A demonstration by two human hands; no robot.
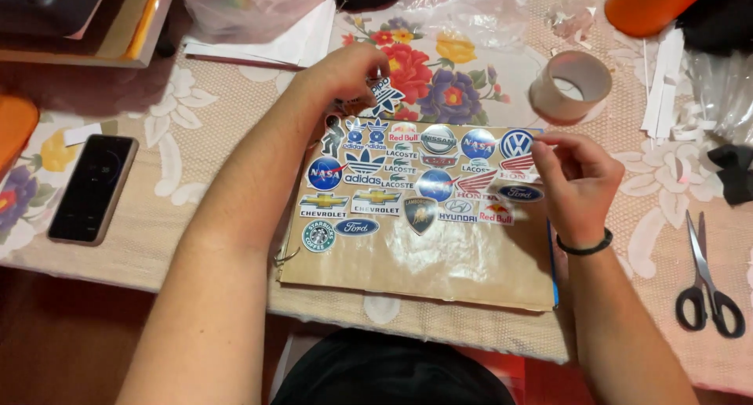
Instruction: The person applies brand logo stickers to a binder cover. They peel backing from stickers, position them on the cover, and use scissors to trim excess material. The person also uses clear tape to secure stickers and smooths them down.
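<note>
Stickers [408, 177] cover the brown board [439, 264]; left hand [345, 72] pinches 1 cut-out sticker [384, 95], right hand [576, 174] pinches another sticker [522, 170].

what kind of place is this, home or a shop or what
Probably a home table used for crafts. A floral lace tablecloth covers it, with a tape roll, scissors and a phone lying about. Both hands, left hand and right hand, work over a sticker-covered brown board.

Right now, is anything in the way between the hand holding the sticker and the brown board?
Nothing visible. The left hand holds a sticker just above the top edge of the brown board; only flowered tablecloth lies under it.
</note>
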